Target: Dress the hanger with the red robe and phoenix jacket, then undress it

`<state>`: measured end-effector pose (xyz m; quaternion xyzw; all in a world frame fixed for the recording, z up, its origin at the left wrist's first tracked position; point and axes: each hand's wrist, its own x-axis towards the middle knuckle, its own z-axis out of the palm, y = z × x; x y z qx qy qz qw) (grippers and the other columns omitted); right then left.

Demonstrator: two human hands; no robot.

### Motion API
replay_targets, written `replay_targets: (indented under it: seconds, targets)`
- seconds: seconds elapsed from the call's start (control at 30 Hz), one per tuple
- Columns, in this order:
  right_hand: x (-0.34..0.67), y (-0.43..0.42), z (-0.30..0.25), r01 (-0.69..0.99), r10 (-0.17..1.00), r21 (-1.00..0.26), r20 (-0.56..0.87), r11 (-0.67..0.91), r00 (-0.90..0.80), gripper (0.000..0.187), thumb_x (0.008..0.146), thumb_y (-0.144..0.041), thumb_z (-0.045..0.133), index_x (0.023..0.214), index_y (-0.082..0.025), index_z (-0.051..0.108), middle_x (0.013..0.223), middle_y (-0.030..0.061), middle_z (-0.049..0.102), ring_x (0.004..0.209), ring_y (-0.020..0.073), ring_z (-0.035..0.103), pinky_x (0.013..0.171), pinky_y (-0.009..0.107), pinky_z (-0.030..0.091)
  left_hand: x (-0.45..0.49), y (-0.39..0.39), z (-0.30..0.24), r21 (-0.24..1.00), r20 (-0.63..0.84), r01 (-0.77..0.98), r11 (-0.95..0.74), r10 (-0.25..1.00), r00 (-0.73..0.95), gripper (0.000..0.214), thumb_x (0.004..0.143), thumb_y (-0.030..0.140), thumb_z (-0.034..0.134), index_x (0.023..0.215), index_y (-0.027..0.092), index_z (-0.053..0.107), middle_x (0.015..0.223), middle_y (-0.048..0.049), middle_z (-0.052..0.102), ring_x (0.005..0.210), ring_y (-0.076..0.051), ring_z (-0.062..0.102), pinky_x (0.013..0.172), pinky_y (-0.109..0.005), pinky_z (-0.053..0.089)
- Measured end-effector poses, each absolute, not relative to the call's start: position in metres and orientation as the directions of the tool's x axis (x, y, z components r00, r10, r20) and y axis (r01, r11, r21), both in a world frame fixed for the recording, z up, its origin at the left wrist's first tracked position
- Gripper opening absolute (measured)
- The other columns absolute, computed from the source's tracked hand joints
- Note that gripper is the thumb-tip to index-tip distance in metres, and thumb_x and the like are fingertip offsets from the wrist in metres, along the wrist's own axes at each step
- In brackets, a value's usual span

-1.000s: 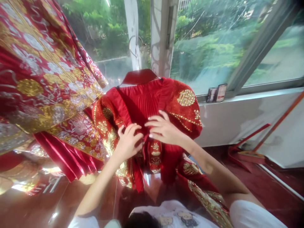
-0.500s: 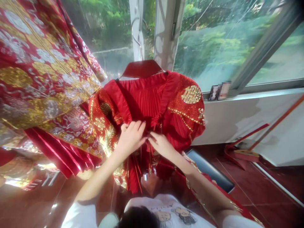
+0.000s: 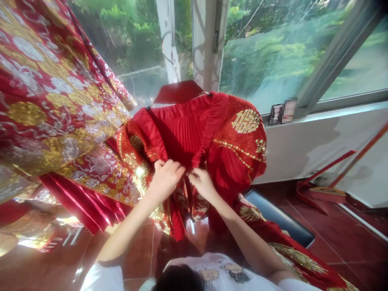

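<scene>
A red embroidered jacket (image 3: 224, 117) with gold beading, a pleated lining and puffed shoulders faces me. Its collar area hangs on a dark red hanger (image 3: 180, 92) with a thin metal hook. At the front opening, my left hand (image 3: 167, 176) is closed with its fingertips pinched on the left edge. Just beside it, my right hand (image 3: 203, 185) pinches at the right edge, below the gathered neckline. The two sets of fingertips nearly meet. Whatever small piece of cloth or cord lies between them is mostly hidden by the fingers.
A red, gold and silver brocade garment (image 3: 69, 97) hangs at the left. Behind are windows (image 3: 281, 52) with a sill holding small picture-like items (image 3: 275, 114). A black flat case (image 3: 280, 218) lies on the tiled floor (image 3: 315, 238), near a red-handled broom and dustpan (image 3: 324, 194).
The view has shifted slightly. My hands stay at the front opening, fingertips close together. The thin red cords that hung below them no longer show clearly.
</scene>
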<state>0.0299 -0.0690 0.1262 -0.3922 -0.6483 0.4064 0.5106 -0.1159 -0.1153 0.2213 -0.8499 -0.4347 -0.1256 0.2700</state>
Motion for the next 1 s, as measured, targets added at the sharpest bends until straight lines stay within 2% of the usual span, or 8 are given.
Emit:
replay_targets:
  seconds: [0.13, 0.27, 0.43, 0.5, 0.6, 0.77, 0.87, 1.0]
  targets:
    - [0.029, -0.089, 0.077, 0.297, 0.933, -0.893, 0.277, 0.339, -0.231, 0.019, 0.08, -0.026, 0.043, 0.062, -0.02, 0.044, 0.058, 0.001, 0.058, 0.055, 0.0131, 0.052, 0.053, 0.023, 0.041, -0.121, -0.136, 0.229, -0.379, 0.616, 0.781, -0.497, 0.494, 0.613, 0.027, 0.093, 0.004, 0.042, 0.098, 0.017, 0.065, 0.094, -0.0027, 0.073, 0.079, -0.016, 0.057, 0.07, -0.037, 0.025]
    - [0.042, -0.103, 0.036, 0.381, 0.949, -0.874, 0.236, 0.301, -0.209, 0.022, 0.075, -0.023, 0.041, 0.054, -0.021, 0.034, 0.049, 0.0015, 0.053, 0.048, 0.0137, 0.049, 0.05, 0.024, 0.037, -0.128, -0.148, 0.229, -0.311, 0.66, 0.797, -0.518, 0.485, 0.573, 0.023, 0.096, 0.01, 0.043, 0.097, 0.019, 0.065, 0.092, -0.0002, 0.073, 0.078, -0.014, 0.058, 0.07, -0.036, 0.025]
    - [0.103, -0.111, 0.09, 0.585, 0.963, -0.766, 0.178, 0.265, -0.204, 0.036, 0.086, -0.036, 0.044, 0.055, -0.02, 0.05, 0.052, 0.0025, 0.06, 0.049, 0.0164, 0.056, 0.051, 0.025, 0.037, -0.138, -0.146, 0.233, -0.091, 0.648, 0.774, -0.627, 0.553, 0.525, 0.015, 0.093, 0.019, 0.051, 0.102, 0.02, 0.063, 0.095, -0.0029, 0.071, 0.085, -0.017, 0.06, 0.078, -0.034, 0.039]
    - [0.117, -0.111, 0.139, 0.64, 0.938, -0.73, 0.344, 0.238, 0.044, 0.04, 0.091, -0.045, 0.043, 0.063, -0.021, 0.057, 0.055, 0.0031, 0.061, 0.051, 0.0168, 0.057, 0.055, 0.027, 0.041, -0.137, -0.137, 0.241, 0.092, 0.701, 0.832, -0.548, 0.629, 0.337, 0.024, 0.09, 0.034, 0.056, 0.109, 0.019, 0.06, 0.097, -0.0067, 0.068, 0.089, -0.02, 0.061, 0.08, -0.034, 0.046]
    - [0.108, -0.094, 0.207, 0.644, 0.672, -0.678, 0.664, 0.355, 0.329, 0.035, 0.09, -0.048, 0.048, 0.096, -0.018, 0.064, 0.086, 0.0104, 0.069, 0.073, 0.0211, 0.063, 0.072, 0.033, 0.05, -0.126, -0.108, 0.253, 0.333, 0.771, 0.912, -0.237, 0.626, -0.119, 0.05, 0.084, 0.05, 0.06, 0.12, 0.016, 0.051, 0.103, -0.0119, 0.064, 0.086, -0.025, 0.063, 0.073, -0.038, 0.052]
    - [0.082, -0.036, 0.239, 0.689, 0.612, -0.669, 0.677, 0.279, 0.409, 0.047, 0.083, -0.038, 0.058, 0.12, -0.009, 0.053, 0.12, 0.0254, 0.057, 0.109, 0.0363, 0.056, 0.092, 0.052, 0.046, -0.12, -0.063, 0.255, 0.446, 0.805, 0.892, -0.077, 0.469, -0.363, 0.054, 0.083, 0.038, 0.06, 0.127, 0.012, 0.045, 0.121, -0.0221, 0.055, 0.111, -0.036, 0.057, 0.087, -0.045, 0.051]
    - [0.103, -0.02, 0.234, 0.661, 0.615, -0.68, 0.678, 0.317, 0.403, 0.028, 0.081, -0.024, 0.05, 0.105, -0.012, 0.06, 0.109, 0.0207, 0.063, 0.103, 0.0325, 0.059, 0.094, 0.051, 0.044, -0.137, -0.071, 0.256, 0.469, 0.795, 0.876, -0.11, 0.485, -0.364, 0.039, 0.083, 0.022, 0.052, 0.12, 0.014, 0.05, 0.114, -0.019, 0.059, 0.106, -0.033, 0.06, 0.091, -0.046, 0.049]
    - [0.146, -0.014, 0.241, 0.308, 0.797, -0.841, 0.528, 0.445, 0.291, 0.017, 0.075, -0.034, 0.054, 0.078, -0.019, 0.06, 0.066, 0.0042, 0.061, 0.064, 0.0202, 0.059, 0.063, 0.035, 0.051, -0.166, -0.096, 0.275, 0.605, 0.674, 0.762, -0.23, 0.658, -0.336, 0.029, 0.079, 0.021, 0.048, 0.106, 0.016, 0.056, 0.103, -0.0108, 0.066, 0.098, -0.026, 0.063, 0.091, -0.041, 0.05]
